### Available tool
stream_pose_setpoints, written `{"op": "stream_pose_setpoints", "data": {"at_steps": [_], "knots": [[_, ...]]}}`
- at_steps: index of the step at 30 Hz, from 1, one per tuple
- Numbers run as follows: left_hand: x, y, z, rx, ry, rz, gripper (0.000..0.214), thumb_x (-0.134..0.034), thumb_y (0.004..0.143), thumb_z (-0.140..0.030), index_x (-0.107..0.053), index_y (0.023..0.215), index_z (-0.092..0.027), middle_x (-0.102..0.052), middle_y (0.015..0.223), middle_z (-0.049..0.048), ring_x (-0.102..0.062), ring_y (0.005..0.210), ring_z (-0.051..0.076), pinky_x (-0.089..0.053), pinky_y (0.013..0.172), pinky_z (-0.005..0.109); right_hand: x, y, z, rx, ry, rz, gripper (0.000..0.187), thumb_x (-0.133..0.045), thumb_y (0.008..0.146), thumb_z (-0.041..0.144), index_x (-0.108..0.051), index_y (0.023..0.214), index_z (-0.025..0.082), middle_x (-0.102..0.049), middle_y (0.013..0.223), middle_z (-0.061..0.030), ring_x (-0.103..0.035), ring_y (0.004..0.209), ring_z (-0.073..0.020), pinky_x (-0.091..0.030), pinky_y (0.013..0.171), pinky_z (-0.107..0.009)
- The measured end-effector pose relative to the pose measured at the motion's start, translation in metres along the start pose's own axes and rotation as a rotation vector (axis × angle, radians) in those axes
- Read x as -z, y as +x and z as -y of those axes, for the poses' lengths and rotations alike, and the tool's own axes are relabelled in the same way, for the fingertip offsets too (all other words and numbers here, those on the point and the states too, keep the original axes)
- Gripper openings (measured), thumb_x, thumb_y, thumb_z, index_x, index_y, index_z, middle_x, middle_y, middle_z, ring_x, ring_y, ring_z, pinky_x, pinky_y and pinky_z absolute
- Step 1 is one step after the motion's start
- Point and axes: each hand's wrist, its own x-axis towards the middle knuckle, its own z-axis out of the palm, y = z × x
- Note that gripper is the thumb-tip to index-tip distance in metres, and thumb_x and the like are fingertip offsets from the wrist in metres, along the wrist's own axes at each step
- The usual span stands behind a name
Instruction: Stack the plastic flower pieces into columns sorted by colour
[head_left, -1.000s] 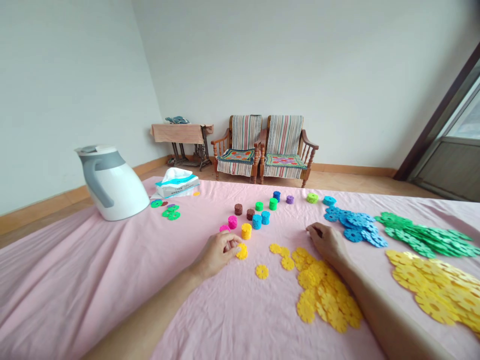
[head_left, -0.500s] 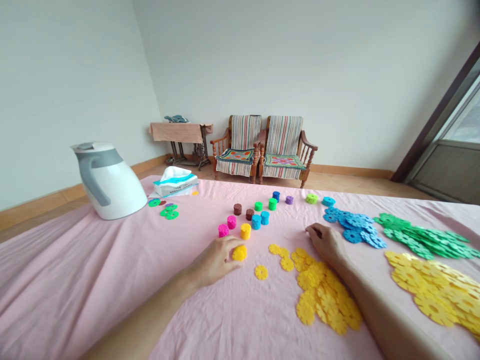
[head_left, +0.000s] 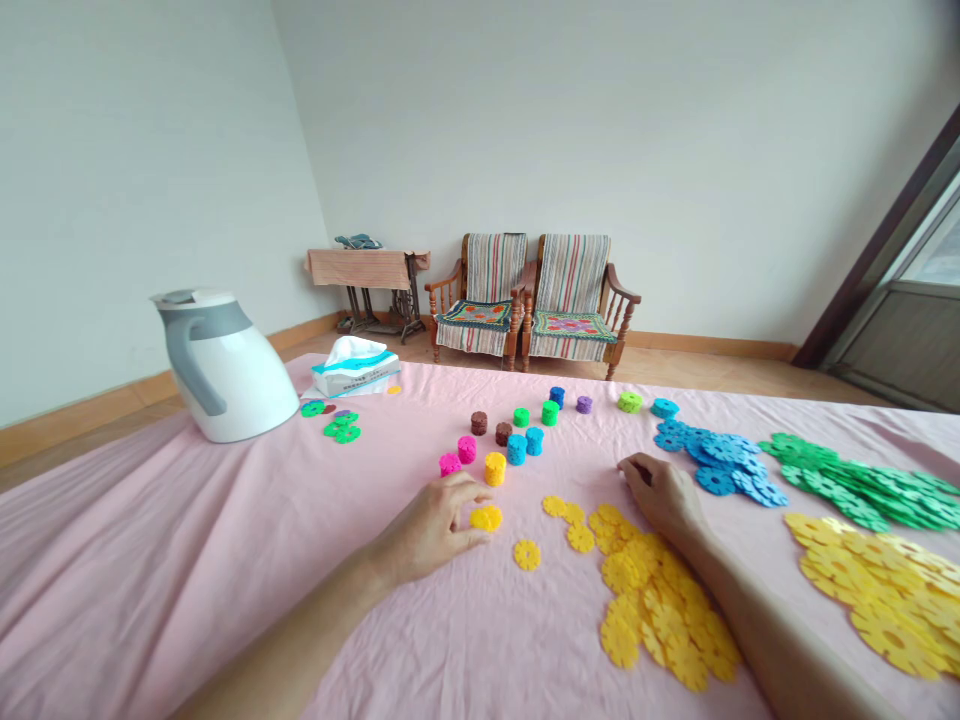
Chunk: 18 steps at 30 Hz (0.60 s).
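Note:
My left hand (head_left: 431, 525) curves around a few yellow notched discs (head_left: 486, 518) low on the cloth, with thumb and fingers apart on either side of them. Just beyond it stand a yellow disc stack (head_left: 495, 468) and two pink stacks (head_left: 466, 450). A single yellow disc (head_left: 527, 555) lies flat to its right. My right hand (head_left: 660, 488) rests on the cloth with its fingers curled in and nothing visible in them. It sits between the loose yellow pile (head_left: 660, 590) and the blue discs (head_left: 712, 450); its forearm passes beside the yellow pile.
Small stacks in brown (head_left: 479, 423), blue, green and purple stand mid-table. Green discs (head_left: 862, 480) and another yellow pile (head_left: 885, 590) lie at right. A white jug (head_left: 240, 380), a tissue box (head_left: 356, 372) and scattered green discs (head_left: 343, 432) are at left. Two chairs (head_left: 574, 290) stand beyond.
The yellow discs by my left hand look lower and more spread out than before. My right hand stays in place. The whole view has shifted slightly.

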Motion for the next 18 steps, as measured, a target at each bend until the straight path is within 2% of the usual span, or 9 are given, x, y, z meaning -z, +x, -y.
{"op": "stream_pose_setpoints", "data": {"at_steps": [4, 6, 10, 13, 16, 18], "knots": [[0.011, 0.001, 0.002, 0.030, 0.061, -0.069, 0.007, -0.059, 0.073, -0.022, -0.060, 0.078, -0.017, -0.056, 0.077, -0.0011, -0.047, 0.057, 0.009, -0.037, 0.054, 0.020, 0.000, -0.001, 0.000, -0.006, 0.006, -0.001, 0.033, -0.038, 0.080, 0.037, -0.065, 0.075, 0.020, -0.068, 0.070, -0.0054, -0.061, 0.066, -0.0189, -0.034, 0.055, -0.025], [0.013, 0.001, 0.004, 0.035, 0.081, -0.045, 0.005, -0.059, 0.071, -0.020, -0.055, 0.069, -0.017, -0.051, 0.066, -0.0034, -0.046, 0.057, 0.010, -0.034, 0.052, 0.020, 0.001, 0.000, -0.001, -0.023, 0.037, -0.009, 0.033, -0.039, 0.080, 0.037, -0.066, 0.076, 0.019, -0.067, 0.067, -0.0049, -0.060, 0.063, -0.0183, -0.035, 0.054, -0.025], [0.007, -0.001, 0.013, 0.050, 0.061, 0.050, 0.011, -0.057, 0.066, -0.015, -0.047, 0.061, -0.017, -0.046, 0.058, -0.0057, -0.043, 0.054, 0.009, -0.027, 0.048, 0.019, 0.008, 0.002, 0.012, -0.004, 0.169, -0.033, 0.032, -0.041, 0.080, 0.036, -0.067, 0.085, 0.017, -0.067, 0.069, -0.0046, -0.060, 0.062, -0.0168, -0.039, 0.056, -0.025], [0.002, -0.002, 0.017, 0.075, 0.030, 0.080, 0.014, -0.059, 0.065, -0.019, -0.046, 0.062, -0.017, -0.046, 0.057, -0.0059, -0.044, 0.054, 0.009, -0.025, 0.046, 0.018, 0.012, -0.005, 0.040, 0.158, 0.243, 0.000, 0.030, -0.043, 0.080, 0.032, -0.066, 0.091, 0.017, -0.067, 0.079, -0.0057, -0.059, 0.065, -0.0152, -0.043, 0.059, -0.025], [0.001, -0.003, 0.017, 0.108, 0.010, 0.069, 0.014, -0.062, 0.065, -0.023, -0.050, 0.068, -0.017, -0.048, 0.058, -0.0057, -0.047, 0.053, 0.010, -0.026, 0.046, 0.018, 0.009, -0.024, 0.080, 0.350, 0.299, 0.128, 0.027, -0.042, 0.081, 0.024, -0.067, 0.090, 0.018, -0.065, 0.082, -0.0055, -0.060, 0.068, -0.0138, -0.045, 0.064, -0.025], [0.002, -0.004, 0.014, 0.120, 0.028, 0.051, 0.014, -0.063, 0.065, -0.024, -0.053, 0.071, -0.017, -0.049, 0.058, -0.0056, -0.047, 0.053, 0.010, -0.027, 0.046, 0.019, 0.004, -0.040, 0.105, 0.417, 0.299, 0.202, 0.028, -0.042, 0.082, 0.017, -0.068, 0.094, 0.018, -0.064, 0.085, -0.0065, -0.060, 0.072, -0.0138, -0.045, 0.067, -0.025]]}}
